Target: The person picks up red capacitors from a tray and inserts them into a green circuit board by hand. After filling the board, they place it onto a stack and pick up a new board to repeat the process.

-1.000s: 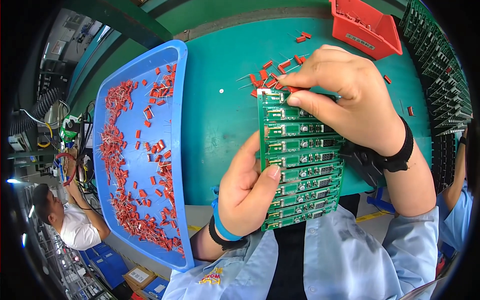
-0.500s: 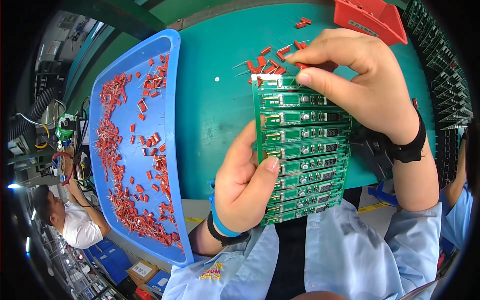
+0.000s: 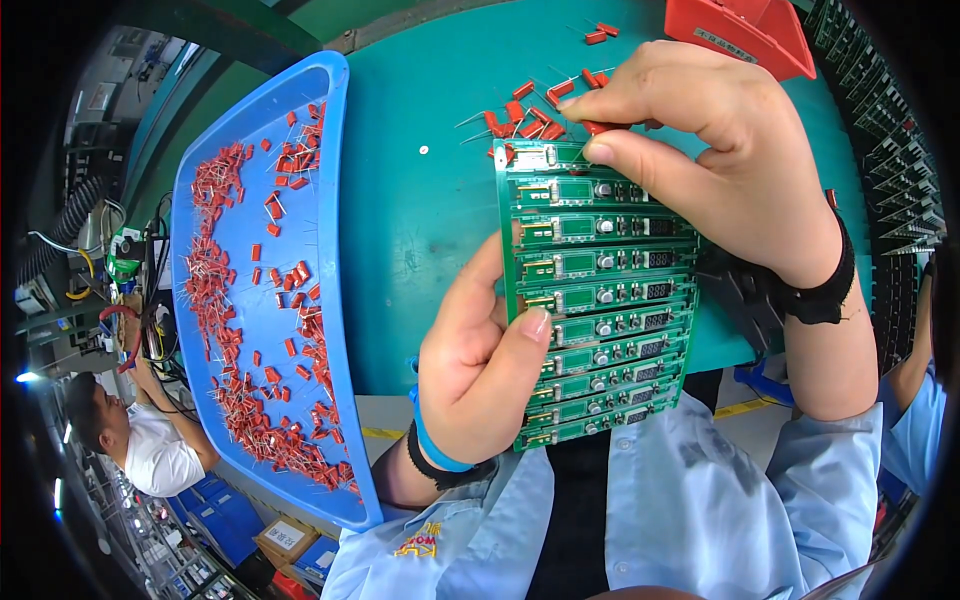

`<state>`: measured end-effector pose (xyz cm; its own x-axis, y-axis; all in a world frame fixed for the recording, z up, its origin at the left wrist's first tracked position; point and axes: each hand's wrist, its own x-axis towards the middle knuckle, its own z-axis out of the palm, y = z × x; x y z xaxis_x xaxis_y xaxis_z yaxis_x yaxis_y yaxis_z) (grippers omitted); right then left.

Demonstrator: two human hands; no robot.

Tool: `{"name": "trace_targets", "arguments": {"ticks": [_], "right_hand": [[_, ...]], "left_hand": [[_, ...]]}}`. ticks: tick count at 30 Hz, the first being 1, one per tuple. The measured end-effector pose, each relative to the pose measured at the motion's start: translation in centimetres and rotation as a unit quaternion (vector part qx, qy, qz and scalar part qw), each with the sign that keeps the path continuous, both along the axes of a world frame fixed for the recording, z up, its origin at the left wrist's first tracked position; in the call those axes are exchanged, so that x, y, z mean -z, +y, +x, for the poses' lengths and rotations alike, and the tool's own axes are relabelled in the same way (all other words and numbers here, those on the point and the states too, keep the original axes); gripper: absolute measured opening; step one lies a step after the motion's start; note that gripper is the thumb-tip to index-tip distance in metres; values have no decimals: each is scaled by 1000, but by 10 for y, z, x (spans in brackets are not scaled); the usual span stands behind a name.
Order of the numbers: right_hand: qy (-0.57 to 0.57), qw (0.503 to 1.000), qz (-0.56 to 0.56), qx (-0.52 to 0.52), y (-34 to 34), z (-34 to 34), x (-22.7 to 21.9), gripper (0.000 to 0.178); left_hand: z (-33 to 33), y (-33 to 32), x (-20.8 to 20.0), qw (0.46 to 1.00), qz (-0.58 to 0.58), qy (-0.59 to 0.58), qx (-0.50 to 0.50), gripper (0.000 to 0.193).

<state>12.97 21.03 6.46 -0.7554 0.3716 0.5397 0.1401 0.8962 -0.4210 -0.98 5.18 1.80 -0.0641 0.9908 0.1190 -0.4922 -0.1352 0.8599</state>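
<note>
My left hand (image 3: pixel 478 365) grips the left edge of a green circuit board panel (image 3: pixel 600 295), its thumb on top. Rows of identical small boards make up the panel, with small displays and buttons along them. Over the panel's far end, my right hand (image 3: pixel 715 145) pinches a red capacitor (image 3: pixel 597 128) between thumb and fingertips. The capacitor sits just above the first row; whether its leads touch the board I cannot tell. Just beyond the panel, loose red capacitors (image 3: pixel 535 118) with thin wire leads lie on the green mat.
A long blue tray (image 3: pixel 335 230) with many red capacitors stands on the left of the green work mat (image 3: pixel 410 240). At the far right is a red bin (image 3: pixel 745 30). Racked boards (image 3: pixel 910 130) line the right side. Another person (image 3: pixel 150 440) is at the left.
The panel and my left hand have shifted slightly left, and the panel's far end sits a little higher in view. My right hand keeps its pinch on the capacitor, moved slightly up and left.
</note>
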Motion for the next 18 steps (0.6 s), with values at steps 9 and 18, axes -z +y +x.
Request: {"name": "trace_targets", "arguments": {"ticks": [9,18], "right_hand": [[9,1000,-17,11,-1,-2,4,19],[17,998,-50,17,-3,-2,9,19]], "left_hand": [[0,-1,0,1000,-15,-15,-4,49],[1,-3,1,999,-30,-5,-19,49]]}}
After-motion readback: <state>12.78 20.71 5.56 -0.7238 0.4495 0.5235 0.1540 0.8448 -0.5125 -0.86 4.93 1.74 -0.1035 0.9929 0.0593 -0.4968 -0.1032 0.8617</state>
